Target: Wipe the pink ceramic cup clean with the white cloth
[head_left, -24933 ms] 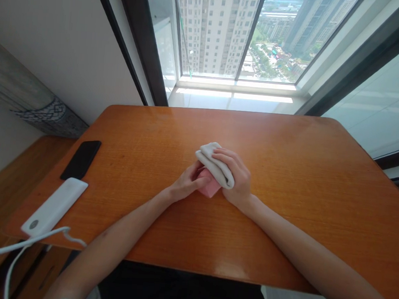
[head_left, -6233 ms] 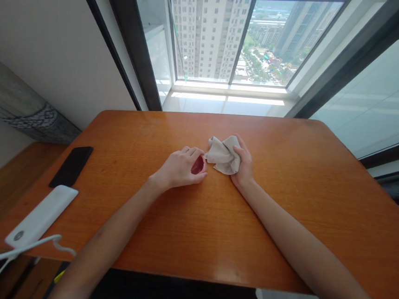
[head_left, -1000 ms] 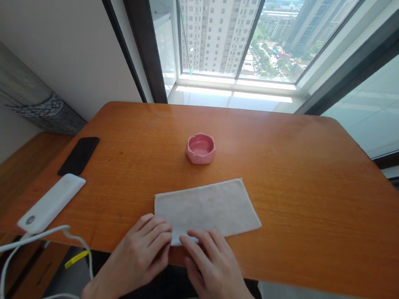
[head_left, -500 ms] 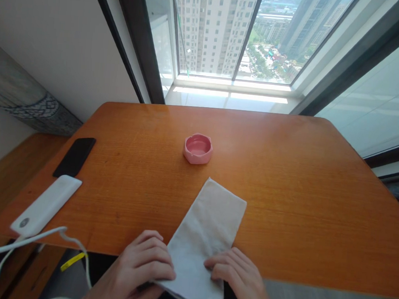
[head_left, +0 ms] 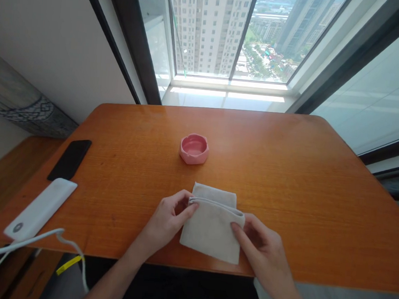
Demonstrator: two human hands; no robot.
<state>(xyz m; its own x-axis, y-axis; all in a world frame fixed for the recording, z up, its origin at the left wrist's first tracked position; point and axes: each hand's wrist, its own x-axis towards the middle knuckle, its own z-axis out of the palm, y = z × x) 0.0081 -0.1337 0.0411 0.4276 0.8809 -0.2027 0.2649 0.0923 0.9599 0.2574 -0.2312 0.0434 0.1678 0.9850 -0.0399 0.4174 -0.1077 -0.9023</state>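
A pale grey-white cloth [head_left: 211, 232] lies on the wooden table near its front edge, its near part folded up over the far part. My left hand [head_left: 171, 214] pinches the left corner of the folded edge between thumb and fingers. At the right corner of that same edge, my right hand [head_left: 261, 243] grips the cloth with the thumb on top and the fingers behind. Part of the far layer shows beyond the fold, flat on the table. Straight behind the cloth stands a pink ashtray [head_left: 194, 149], apart from both hands.
On the table's left side lie a black phone [head_left: 69, 159] and a white power bank [head_left: 40, 209]. A white cable [head_left: 43, 235] with a yellow tag [head_left: 68, 265] hangs over the front left edge. The wooden table [head_left: 320, 202] reaches back to the window.
The cloth's near end, which hung over the table edge, has been lifted and folded away from me onto the far part. Both hands moved forward with it, now holding the fold's corners.
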